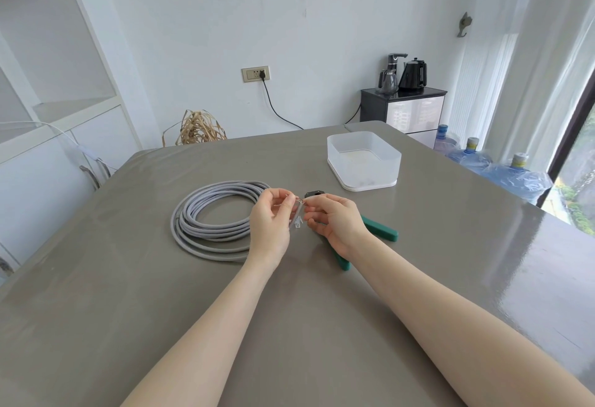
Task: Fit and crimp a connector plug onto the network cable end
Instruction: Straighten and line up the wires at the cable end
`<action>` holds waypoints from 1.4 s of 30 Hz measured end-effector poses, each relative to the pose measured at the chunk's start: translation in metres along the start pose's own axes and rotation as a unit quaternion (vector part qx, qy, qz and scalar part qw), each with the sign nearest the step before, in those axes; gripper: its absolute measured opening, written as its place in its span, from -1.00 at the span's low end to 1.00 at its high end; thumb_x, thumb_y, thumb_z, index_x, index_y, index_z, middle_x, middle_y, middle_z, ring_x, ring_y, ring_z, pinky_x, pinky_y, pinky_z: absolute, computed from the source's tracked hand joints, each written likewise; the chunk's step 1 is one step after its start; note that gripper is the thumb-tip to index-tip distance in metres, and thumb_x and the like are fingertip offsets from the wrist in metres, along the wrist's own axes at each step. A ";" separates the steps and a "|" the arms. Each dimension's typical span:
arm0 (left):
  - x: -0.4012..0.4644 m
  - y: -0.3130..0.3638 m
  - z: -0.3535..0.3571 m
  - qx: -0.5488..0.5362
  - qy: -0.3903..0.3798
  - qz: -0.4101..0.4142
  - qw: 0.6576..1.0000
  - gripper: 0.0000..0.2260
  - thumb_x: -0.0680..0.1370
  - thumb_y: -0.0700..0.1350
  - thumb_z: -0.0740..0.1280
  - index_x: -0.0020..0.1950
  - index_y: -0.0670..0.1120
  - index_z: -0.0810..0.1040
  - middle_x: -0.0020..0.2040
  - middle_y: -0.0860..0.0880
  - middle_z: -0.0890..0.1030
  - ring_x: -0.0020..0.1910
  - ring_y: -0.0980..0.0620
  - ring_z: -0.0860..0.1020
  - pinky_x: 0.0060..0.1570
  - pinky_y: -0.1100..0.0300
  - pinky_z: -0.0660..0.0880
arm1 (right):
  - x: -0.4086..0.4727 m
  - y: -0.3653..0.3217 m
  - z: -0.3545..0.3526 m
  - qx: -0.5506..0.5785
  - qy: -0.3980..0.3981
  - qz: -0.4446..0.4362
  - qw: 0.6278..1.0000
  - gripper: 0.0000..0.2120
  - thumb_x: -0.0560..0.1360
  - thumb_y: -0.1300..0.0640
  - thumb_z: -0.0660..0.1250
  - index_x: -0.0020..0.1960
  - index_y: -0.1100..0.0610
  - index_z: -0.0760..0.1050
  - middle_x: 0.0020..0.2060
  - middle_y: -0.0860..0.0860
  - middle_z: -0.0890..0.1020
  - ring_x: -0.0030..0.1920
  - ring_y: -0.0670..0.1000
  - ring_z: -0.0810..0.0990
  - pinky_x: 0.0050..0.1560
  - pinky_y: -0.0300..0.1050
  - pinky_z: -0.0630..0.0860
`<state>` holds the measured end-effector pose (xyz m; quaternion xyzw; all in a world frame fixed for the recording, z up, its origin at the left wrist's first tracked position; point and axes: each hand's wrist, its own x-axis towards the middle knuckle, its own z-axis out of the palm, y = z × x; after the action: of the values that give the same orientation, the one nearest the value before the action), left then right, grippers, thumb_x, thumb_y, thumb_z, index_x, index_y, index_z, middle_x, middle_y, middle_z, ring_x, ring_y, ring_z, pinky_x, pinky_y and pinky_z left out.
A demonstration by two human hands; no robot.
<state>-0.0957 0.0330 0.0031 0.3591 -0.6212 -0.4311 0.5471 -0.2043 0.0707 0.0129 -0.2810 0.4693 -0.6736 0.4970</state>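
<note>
A grey network cable (206,213) lies coiled on the table, left of my hands. Its free end bends in a short loop (298,205) between my hands, with a clear connector plug (298,223) on its tip, pointing down. My left hand (270,226) holds the cable end in curled fingers. My right hand (338,221) pinches the loop just above the plug with thumb and forefinger. A crimping tool with green handles (383,233) lies on the table under my right hand, its dark head (314,195) showing past my fingers.
A translucent white box (363,158) stands at the back right of the grey table (225,294). Beyond the right edge stand several water bottles (515,175). A cabinet with kettles (402,107) is by the far wall.
</note>
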 end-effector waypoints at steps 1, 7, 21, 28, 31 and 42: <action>-0.001 0.001 0.000 -0.003 0.005 0.002 1.000 -0.86 0.56 -0.23 0.28 -0.16 -0.02 0.46 -0.16 -0.05 0.58 -0.13 -0.01 0.56 -0.05 0.14 0.50 | 0.000 0.000 -0.001 0.013 0.002 0.003 1.000 -0.87 0.44 0.36 0.33 -0.28 0.27 0.53 -0.48 0.04 0.52 -0.51 -0.06 0.51 -0.43 -0.27 0.49; -0.001 0.001 0.001 -0.037 0.010 -0.018 0.999 -0.89 0.54 -0.24 0.31 -0.17 -0.07 0.49 -0.16 -0.08 0.65 -0.14 -0.02 0.64 -0.09 0.15 0.56 | 0.001 -0.001 -0.002 0.048 0.007 0.011 0.999 -0.90 0.42 0.36 0.33 -0.27 0.27 0.53 -0.45 0.07 0.52 -0.50 -0.04 0.51 -0.42 -0.25 0.48; 0.001 -0.001 -0.003 -0.052 0.021 -0.012 0.998 -0.89 0.50 -0.24 0.37 -0.19 -0.07 0.52 -0.23 -0.03 0.64 -0.25 0.15 0.63 -0.22 0.36 0.53 | -0.002 0.001 -0.002 -0.072 -0.037 -0.079 0.994 -0.82 0.41 0.29 0.43 -0.33 0.16 0.52 -0.44 0.01 0.56 -0.46 -0.06 0.51 -0.34 -0.25 0.48; 0.001 0.000 -0.005 -0.005 -0.015 0.024 1.000 -0.83 0.48 -0.30 0.36 -0.18 -0.04 0.49 -0.20 0.02 0.59 -0.19 0.10 0.56 -0.12 0.28 0.51 | -0.001 0.006 -0.002 -0.164 -0.002 -0.148 0.975 -0.84 0.43 0.28 0.41 -0.31 0.16 0.52 -0.43 0.05 0.53 -0.48 -0.09 0.49 -0.38 -0.26 0.45; 0.002 0.001 -0.006 0.012 -0.030 0.037 0.999 -0.81 0.49 -0.29 0.35 -0.14 -0.01 0.45 -0.18 0.03 0.55 -0.22 0.22 0.53 -0.15 0.39 0.47 | 0.000 0.006 -0.002 -0.164 -0.014 -0.141 0.976 -0.84 0.45 0.28 0.39 -0.29 0.16 0.51 -0.41 0.03 0.53 -0.47 -0.11 0.49 -0.40 -0.27 0.42; 0.000 0.003 -0.009 0.069 -0.063 0.033 0.995 -0.87 0.53 -0.24 0.31 -0.08 -0.02 0.58 -0.19 0.02 0.62 -0.22 0.16 0.55 -0.17 0.33 0.47 | -0.001 0.002 -0.003 -0.174 -0.045 -0.122 0.976 -0.85 0.50 0.23 0.36 -0.25 0.18 0.51 -0.38 0.02 0.53 -0.43 -0.06 0.45 -0.41 -0.26 0.37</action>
<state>-0.0869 0.0325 0.0058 0.3474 -0.6946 -0.3906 0.4943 -0.2052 0.0727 0.0102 -0.4481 0.5186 -0.6243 0.3749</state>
